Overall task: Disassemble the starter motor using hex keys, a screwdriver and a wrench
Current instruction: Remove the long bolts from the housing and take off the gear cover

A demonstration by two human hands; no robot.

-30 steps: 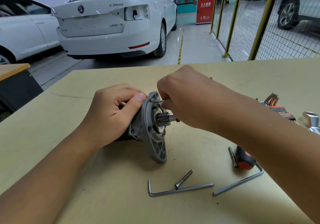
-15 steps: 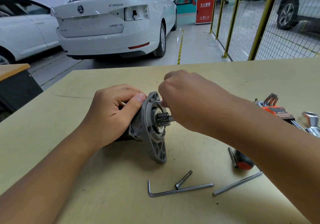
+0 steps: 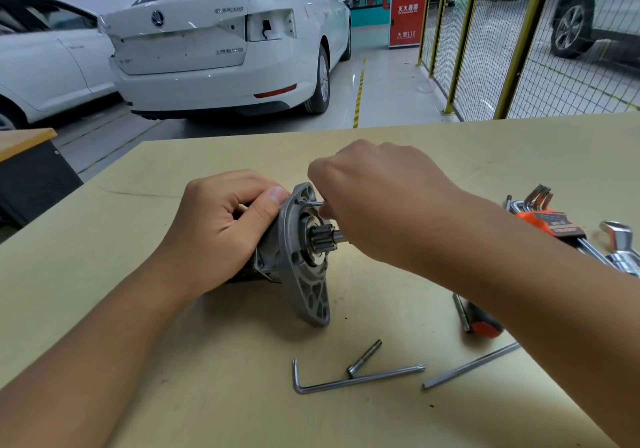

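Both hands curl: left (image 3: pixel 221 225) gripping the starter motor (image 3: pixel 298 257), right (image 3: pixel 377 201) pinching a bolt (image 3: pixel 317 204).

- A tan worktable (image 3: pixel 519 149) filled the foreground.
- Beyond it stood a white sedan (image 3: pixel 221 49) on grey garage floor (image 3: pixel 388 94).
- Yellow-framed mesh fencing (image 3: pixel 485 49) ran at right, beside a red fire cabinet (image 3: pixel 407 7).

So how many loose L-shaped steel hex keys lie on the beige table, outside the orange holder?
2: one bent steel hex key near the front edge beside a loose bolt; another to its right, partly under the right forearm. More may be hidden.
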